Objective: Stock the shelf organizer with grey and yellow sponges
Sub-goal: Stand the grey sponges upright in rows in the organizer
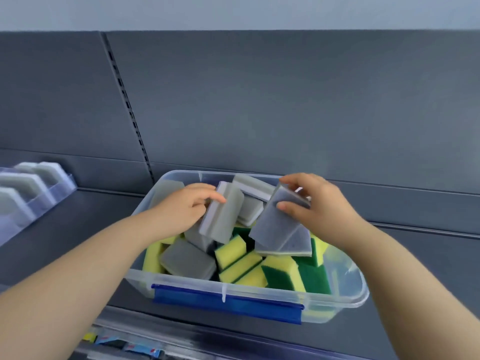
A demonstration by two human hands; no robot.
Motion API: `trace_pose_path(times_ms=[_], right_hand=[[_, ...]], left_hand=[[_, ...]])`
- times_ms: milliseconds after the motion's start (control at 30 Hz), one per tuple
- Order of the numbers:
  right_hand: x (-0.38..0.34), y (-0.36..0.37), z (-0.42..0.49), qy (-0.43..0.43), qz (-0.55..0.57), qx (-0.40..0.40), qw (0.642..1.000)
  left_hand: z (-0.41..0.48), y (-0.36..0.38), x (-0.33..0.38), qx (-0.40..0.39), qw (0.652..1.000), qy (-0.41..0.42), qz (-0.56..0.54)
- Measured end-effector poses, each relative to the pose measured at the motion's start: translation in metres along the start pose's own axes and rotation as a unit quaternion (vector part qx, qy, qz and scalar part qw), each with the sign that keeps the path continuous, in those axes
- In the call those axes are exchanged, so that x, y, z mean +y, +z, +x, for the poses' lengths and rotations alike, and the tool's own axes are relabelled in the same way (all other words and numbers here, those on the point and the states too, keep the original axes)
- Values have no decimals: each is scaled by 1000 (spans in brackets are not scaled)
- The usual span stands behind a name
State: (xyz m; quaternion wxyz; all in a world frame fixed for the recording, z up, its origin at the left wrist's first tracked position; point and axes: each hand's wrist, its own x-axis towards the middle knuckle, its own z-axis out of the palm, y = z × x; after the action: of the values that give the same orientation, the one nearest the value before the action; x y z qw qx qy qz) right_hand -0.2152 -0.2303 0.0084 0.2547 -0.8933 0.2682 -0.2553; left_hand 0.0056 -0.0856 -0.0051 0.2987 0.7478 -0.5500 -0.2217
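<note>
At the far left, the shelf organizer (pixel 39 201) is seen on the shelf (pixel 85 216), lined with stocked sponges (pixel 20 183). Above the clear bin (pixel 259 289), a grey sponge (pixel 222 219) is gripped by the left hand (pixel 187 206), a second sponge (pixel 275 224) is pinched by the right hand (pixel 319 203), and yellow sponges (pixel 233 253) are heaped beneath.

Jumbled in bin (pixel 259 291): grey sponges (pixel 188 258), yellow sponges (pixel 231 252); shelf organizer (pixel 42 200) far left, part-filled.
</note>
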Motion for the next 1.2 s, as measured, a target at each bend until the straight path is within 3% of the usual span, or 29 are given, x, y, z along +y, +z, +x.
trace_pose_path(times_ms=[167,333,467,533,633,767,833,1000,1100,1200], right_hand=[[0,33,11,27,-20,-20,999],[-6,40,17,77,-26,19,997],[-15,44,14,66,-101,154,981],[-23,48,13,45,-140,180,973],[-30,61,10,44,-154,94,983],[-36,53,4,93,-47,-114,988],[-36,46,3,81,-30,-176,981],[-33,46,9,37,-20,-110,993],[-36,40,10,97,-4,-67,993],[-36,33,14,140,67,39,987]], left_hand=[[6,0,-8,48,999,-3,-4],[14,11,-10,54,997,2,58],[16,-2,-14,35,992,-6,-119],[17,-9,-17,14,985,-4,-172],[20,-17,-25,-32,983,12,-179],[25,-24,-35,-49,980,17,-193],[27,-26,-39,-52,976,15,-210],[26,-27,-43,-70,971,28,-228],[27,-31,-41,-48,964,32,-259],[30,-36,-43,-27,954,23,-296]])
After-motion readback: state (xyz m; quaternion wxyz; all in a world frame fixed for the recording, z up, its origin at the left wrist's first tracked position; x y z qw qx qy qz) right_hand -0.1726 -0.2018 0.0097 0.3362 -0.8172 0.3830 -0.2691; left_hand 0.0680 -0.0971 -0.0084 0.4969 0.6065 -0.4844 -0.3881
